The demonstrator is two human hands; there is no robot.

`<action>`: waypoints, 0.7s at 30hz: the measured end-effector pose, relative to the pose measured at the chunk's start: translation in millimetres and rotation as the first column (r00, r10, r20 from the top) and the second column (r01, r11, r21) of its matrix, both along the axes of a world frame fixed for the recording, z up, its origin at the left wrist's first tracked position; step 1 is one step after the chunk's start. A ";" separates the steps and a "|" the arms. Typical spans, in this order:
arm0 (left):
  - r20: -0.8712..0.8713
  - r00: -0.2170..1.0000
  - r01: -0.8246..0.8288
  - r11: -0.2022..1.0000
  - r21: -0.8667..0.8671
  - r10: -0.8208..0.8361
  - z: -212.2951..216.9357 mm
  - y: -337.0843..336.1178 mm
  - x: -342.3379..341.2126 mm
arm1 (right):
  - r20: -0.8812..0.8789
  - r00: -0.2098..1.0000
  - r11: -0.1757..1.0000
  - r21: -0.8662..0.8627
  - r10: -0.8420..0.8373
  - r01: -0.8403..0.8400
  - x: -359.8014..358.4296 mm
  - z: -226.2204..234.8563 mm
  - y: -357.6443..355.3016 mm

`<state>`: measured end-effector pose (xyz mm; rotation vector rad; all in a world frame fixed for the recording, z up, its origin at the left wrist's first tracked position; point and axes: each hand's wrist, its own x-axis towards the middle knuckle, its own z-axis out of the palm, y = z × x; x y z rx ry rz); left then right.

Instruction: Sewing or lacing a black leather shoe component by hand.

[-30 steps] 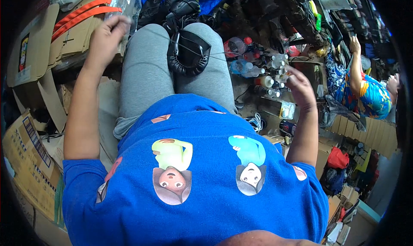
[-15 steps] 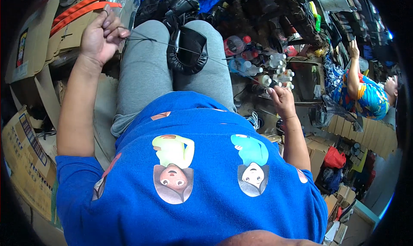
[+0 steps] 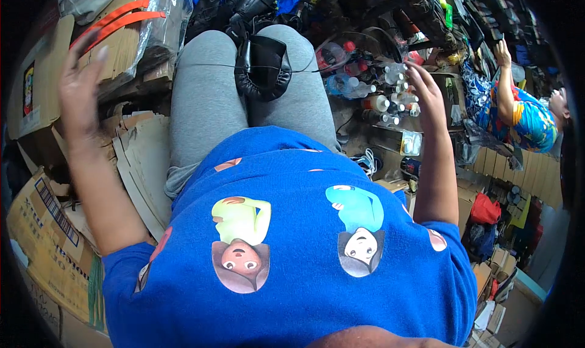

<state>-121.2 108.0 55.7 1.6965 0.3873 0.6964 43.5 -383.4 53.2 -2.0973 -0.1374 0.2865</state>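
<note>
A black leather piece with a puckered lower edge, seemingly a shoe upper (image 3: 262, 89), rests between my knees. A dark thread (image 3: 210, 65) crosses it from my left thigh and runs on to the right in a loose loop above the bottles. My left hand (image 3: 82, 95), blurred by motion, is raised beside the cardboard with its fingers apart and nothing visible in it. My right hand (image 3: 428, 95) is up near the bottles, its fingers stretched out. Whether the thread's loop touches those fingers is hard to see.
Several plastic bottles (image 3: 378, 102) stand on the right, beyond my knee. Cardboard boxes (image 3: 46, 98) and orange straps (image 3: 125, 22) are at the left. Black leather items (image 3: 253, 10) lie ahead. Another person (image 3: 518, 113) in a colourful shirt sits at the far right.
Both hands have opened from their grip on the thread. The left moved outward and down, the right outward and up. The taut thread now lies slack over the legs.
</note>
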 end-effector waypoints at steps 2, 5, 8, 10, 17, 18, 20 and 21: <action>-0.267 0.937 0.238 0.971 0.016 -0.225 -11.9 -45.6 13.9 | 0.026 0.973 0.974 0.008 0.228 -0.228 6.4 0.3 53.3; -0.285 0.850 0.524 0.650 0.550 -0.443 -37.2 -119.9 28.5 | -0.048 0.815 0.804 -0.137 0.578 -0.578 0.8 1.2 129.7; -0.494 0.779 0.626 0.440 0.644 -0.385 -57.0 -149.8 31.4 | -0.058 0.569 0.494 -0.429 0.821 -0.756 -1.1 -8.2 161.3; -0.472 0.774 0.621 0.358 0.698 -0.423 -67.9 -152.5 31.0 | -0.182 0.510 0.383 -0.467 0.841 -0.797 -6.4 -7.7 165.6; -0.447 0.757 0.637 0.385 0.669 -0.476 -63.5 -144.6 28.6 | -0.302 0.734 0.756 -0.061 0.608 -0.651 -22.6 4.4 120.3; -0.417 0.736 0.668 0.470 0.577 -0.533 -63.5 -136.8 31.8 | -0.237 0.767 0.772 -0.095 0.596 -0.628 -24.4 10.6 115.6; -0.314 0.758 0.652 0.670 0.354 -0.572 -62.2 -124.1 47.5 | -0.027 0.799 0.788 -0.145 0.601 -0.598 -29.5 18.9 117.0; -0.385 0.732 0.669 0.699 0.253 -0.562 -51.1 -119.7 57.9 | -0.028 0.803 0.792 -0.149 0.595 -0.592 -31.5 17.0 120.5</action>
